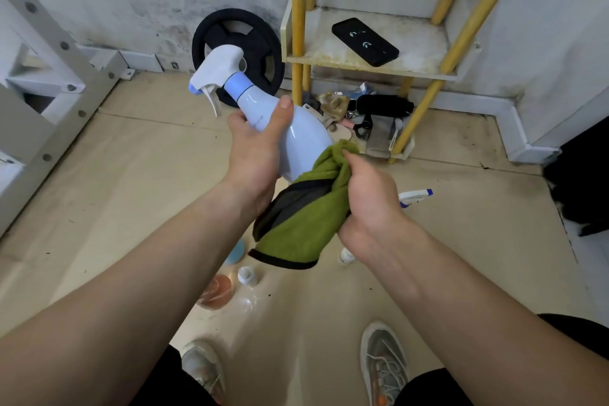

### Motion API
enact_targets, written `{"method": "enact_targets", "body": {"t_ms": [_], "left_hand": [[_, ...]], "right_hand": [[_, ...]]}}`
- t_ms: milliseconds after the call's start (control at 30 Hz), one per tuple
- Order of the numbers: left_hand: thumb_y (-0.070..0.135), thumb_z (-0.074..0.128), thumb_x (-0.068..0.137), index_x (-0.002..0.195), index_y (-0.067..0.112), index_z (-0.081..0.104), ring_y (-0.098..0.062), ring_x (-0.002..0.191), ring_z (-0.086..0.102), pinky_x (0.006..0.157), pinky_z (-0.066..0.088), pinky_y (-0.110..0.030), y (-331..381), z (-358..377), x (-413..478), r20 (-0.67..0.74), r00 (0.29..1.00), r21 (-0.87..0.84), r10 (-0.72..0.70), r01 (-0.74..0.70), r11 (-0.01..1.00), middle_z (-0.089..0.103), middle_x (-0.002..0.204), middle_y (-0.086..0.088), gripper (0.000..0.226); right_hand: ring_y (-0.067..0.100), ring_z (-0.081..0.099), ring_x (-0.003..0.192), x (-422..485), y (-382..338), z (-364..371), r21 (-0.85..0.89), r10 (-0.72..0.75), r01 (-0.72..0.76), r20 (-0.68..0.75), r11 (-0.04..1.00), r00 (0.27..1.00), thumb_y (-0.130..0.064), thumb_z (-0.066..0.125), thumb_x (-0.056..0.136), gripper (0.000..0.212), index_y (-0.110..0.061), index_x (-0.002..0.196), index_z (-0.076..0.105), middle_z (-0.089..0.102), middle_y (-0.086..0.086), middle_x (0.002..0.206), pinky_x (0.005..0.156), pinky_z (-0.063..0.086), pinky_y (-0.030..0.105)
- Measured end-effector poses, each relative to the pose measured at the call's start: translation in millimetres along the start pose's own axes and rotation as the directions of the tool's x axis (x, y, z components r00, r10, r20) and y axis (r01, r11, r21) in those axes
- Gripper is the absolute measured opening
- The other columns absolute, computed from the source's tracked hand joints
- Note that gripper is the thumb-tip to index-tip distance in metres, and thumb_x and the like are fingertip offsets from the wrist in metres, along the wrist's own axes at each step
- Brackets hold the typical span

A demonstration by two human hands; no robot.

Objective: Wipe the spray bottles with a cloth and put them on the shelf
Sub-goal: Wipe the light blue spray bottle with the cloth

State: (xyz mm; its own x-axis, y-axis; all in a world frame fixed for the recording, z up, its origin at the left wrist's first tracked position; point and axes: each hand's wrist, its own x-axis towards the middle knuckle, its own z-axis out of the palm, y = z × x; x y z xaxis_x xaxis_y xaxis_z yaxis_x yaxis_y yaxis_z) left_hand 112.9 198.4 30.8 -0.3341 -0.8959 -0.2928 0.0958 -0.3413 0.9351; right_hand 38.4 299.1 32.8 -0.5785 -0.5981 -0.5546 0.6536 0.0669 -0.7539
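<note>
Pale-blue spray bottle (308, 135) tilted up-left, green cloth (306, 224) bunched against its base.

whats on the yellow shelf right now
Only a black phone-like device lies on the shelf board. The yellow posts hide thin strips of it; higher tiers are cut off.

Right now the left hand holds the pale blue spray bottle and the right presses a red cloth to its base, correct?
The head view shows a green cloth, not red; left hand, spray bottle and right hand are as you said.
</note>
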Motion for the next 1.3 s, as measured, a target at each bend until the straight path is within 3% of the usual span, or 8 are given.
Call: {"method": "enact_targets", "body": {"t_ms": [133,300,633,833,1000,1100,1200,1300], "left_hand": [[0.044,0.077,0.084,0.128,0.020,0.040,-0.018,0.106,0.068,0.093,0.057,-0.046,0.0,-4.3,2.9,0.009,0.999,0.095,0.053,-0.054,0.994,0.064,0.116,0.001,0.062],[0.035,0.073,0.090,0.128,0.025,0.055,-0.004,0.096,0.069,0.081,0.056,-0.023,-10.7,3.6,-15.9,0.247,0.950,0.300,0.189,-0.261,0.917,0.070,0.110,0.007,0.043],[0.032,0.060,0.096,0.129,0.025,0.062,-0.009,0.102,0.068,0.089,0.054,-0.028,-18.8,3.0,-23.7,0.458,0.880,0.342,0.129,-0.308,0.888,0.072,0.111,0.009,0.034],[0.026,0.065,0.095,0.125,0.020,0.064,-0.009,0.105,0.068,0.088,0.052,-0.028,-25.2,-4.6,-18.8,0.295,0.945,0.299,0.142,-0.233,0.925,0.072,0.114,0.005,0.031],[0.032,0.066,0.089,0.129,0.016,0.062,-0.022,0.109,0.070,0.096,0.054,-0.039,-22.4,-12.5,-11.4,0.317,0.947,0.231,0.050,-0.128,0.965,0.073,0.118,-0.004,0.044],[0.029,0.063,0.089,0.129,0.010,0.062,-0.030,0.109,0.068,0.099,0.052,-0.044,-17.8,-20.6,-5.3,0.431,0.902,0.172,-0.010,-0.072,0.982,0.071,0.118,-0.011,0.045],[0.027,0.060,0.092,0.128,0.006,0.062,-0.028,0.103,0.068,0.095,0.053,-0.043,-17.6,-22.0,-7.3,0.503,0.863,0.142,-0.036,-0.042,0.989,0.071,0.113,-0.013,0.042],[0.033,0.068,0.086,0.124,0.012,0.066,-0.024,0.102,0.071,0.092,0.056,-0.039,-19.7,-16.3,-13.4,0.369,0.930,0.190,0.003,-0.079,0.979,0.074,0.113,-0.006,0.043]], "right_hand": [[0.021,0.072,0.085,6.5,-15.2,-7.7,-0.123,-0.251,0.249,-0.002,0.961,0.968,-0.019,0.057,0.102,0.016,-0.013,0.099,0.072,0.075,0.005,0.090,0.085,0.061,0.041],[0.006,0.058,0.071,11.8,-13.1,-17.4,-0.532,-0.588,0.577,0.173,0.620,0.790,-0.024,0.060,0.100,0.008,-0.023,0.093,0.057,0.059,-0.014,0.076,0.069,0.049,0.029],[0.012,0.065,0.083,23.2,-18.4,-33.0,-0.522,-0.513,0.496,0.126,0.694,0.849,-0.028,0.057,0.101,0.007,-0.024,0.099,0.062,0.068,-0.009,0.087,0.079,0.055,0.039],[0.017,0.060,0.084,13.2,1.7,-29.2,-0.619,-0.590,0.646,0.339,0.447,0.733,-0.032,0.065,0.092,0.013,-0.031,0.088,0.052,0.062,-0.003,0.092,0.071,0.049,0.036],[0.023,0.067,0.084,19.7,-5.1,-31.9,-0.570,-0.411,0.448,0.201,0.689,0.889,-0.033,0.062,0.095,0.012,-0.022,0.089,0.059,0.068,0.000,0.084,0.083,0.056,0.050],[0.034,0.071,0.098,24.9,-7.9,-33.7,-0.390,-0.213,0.259,0.158,0.884,0.964,-0.023,0.060,0.097,0.013,-0.014,0.095,0.070,0.074,0.016,0.105,0.098,0.053,0.058],[0.027,0.070,0.091,26.9,-10.5,-36.1,-0.324,-0.160,0.208,0.170,0.923,0.972,-0.013,0.058,0.101,0.016,-0.010,0.097,0.072,0.075,0.018,0.105,0.097,0.054,0.050],[0.020,0.066,0.080,24.4,-10.5,-34.6,-0.417,-0.339,0.388,0.189,0.822,0.922,-0.020,0.061,0.099,0.012,-0.011,0.092,0.066,0.071,0.003,0.087,0.082,0.053,0.041]]}}
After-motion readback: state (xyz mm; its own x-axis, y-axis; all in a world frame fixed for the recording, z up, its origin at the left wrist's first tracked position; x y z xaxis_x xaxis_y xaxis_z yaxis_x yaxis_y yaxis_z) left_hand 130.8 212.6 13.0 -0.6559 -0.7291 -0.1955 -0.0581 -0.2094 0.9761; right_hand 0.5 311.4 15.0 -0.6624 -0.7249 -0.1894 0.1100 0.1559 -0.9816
